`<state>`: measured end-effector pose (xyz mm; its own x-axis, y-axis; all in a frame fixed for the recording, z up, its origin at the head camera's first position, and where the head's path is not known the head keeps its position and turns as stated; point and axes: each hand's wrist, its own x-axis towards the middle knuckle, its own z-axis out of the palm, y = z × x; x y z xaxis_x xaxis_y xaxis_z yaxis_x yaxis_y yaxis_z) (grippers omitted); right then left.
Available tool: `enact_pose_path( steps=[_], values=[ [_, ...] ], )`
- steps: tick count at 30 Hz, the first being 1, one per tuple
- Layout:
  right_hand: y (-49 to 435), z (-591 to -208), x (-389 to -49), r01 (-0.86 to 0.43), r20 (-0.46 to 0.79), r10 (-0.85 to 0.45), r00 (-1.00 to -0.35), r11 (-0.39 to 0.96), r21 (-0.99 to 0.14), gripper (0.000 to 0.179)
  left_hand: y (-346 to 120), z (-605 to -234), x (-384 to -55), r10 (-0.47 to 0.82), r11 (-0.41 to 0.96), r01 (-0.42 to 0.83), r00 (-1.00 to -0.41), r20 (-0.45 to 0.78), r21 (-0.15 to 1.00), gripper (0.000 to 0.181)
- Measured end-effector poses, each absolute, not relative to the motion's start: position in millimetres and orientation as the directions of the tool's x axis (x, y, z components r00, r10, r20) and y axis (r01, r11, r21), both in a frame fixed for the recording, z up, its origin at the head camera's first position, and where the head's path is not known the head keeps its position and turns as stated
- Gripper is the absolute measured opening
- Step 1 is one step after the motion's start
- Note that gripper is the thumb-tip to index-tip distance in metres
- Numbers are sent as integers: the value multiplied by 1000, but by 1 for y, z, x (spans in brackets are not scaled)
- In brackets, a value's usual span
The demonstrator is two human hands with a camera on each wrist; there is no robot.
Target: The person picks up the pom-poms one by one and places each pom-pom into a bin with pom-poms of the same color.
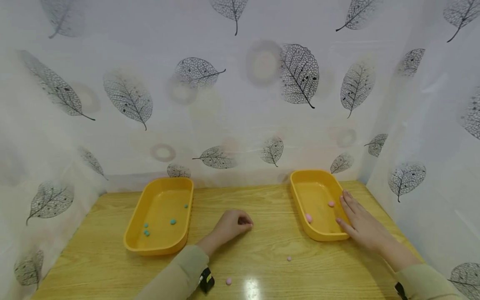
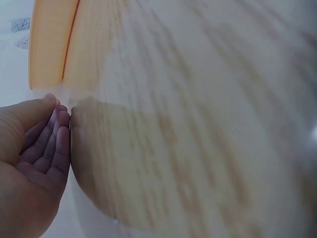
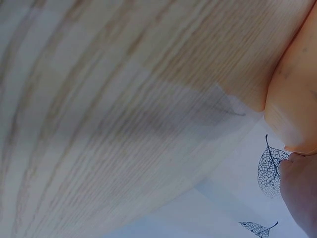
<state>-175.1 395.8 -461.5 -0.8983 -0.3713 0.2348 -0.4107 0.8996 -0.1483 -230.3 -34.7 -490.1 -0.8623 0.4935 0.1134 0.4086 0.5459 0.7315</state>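
Over the middle of the table, my left hand (image 1: pixel 229 226) is pinching a small pink ball (image 1: pixel 252 225) between thumb and fingertips; most of it is hidden. The left wrist view shows the thumb and forefinger of that hand (image 2: pixel 34 144) meeting close to the wood. At the right, my right hand (image 1: pixel 365 227) rests on the near right rim of a yellow tray (image 1: pixel 295 192), fingers straight. Inside that tray lie a pink ball (image 1: pixel 331 203) and a larger pink lump (image 1: pixel 308 218). Two more pink balls, one small (image 1: pixel 289 258) and one nearer (image 1: pixel 228 281), lie on the table.
On the left stands a second yellow tray (image 1: pixel 131 225) holding several teal balls (image 1: pixel 173 222) of differing sizes. The wood-grain table (image 1: pixel 255 246) meets a white leaf-print curtain (image 1: pixel 240 121) at the back and sides. A black wrist device (image 1: pixel 206 280) sits by the left sleeve.
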Motion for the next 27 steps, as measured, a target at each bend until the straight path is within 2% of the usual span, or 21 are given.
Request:
enact_pose_path(
  steps=[8,27],
  values=[
    [397,-464,-175,-423,246,-386,-889,898,-123,73,-33,-491,-237,478,528,388,-871,114,756,7],
    [397,-464,-177,-437,273,-393,-878,891,-123,72,-10,-469,-250,491,406,248,-871,20,880,10]
  ],
)
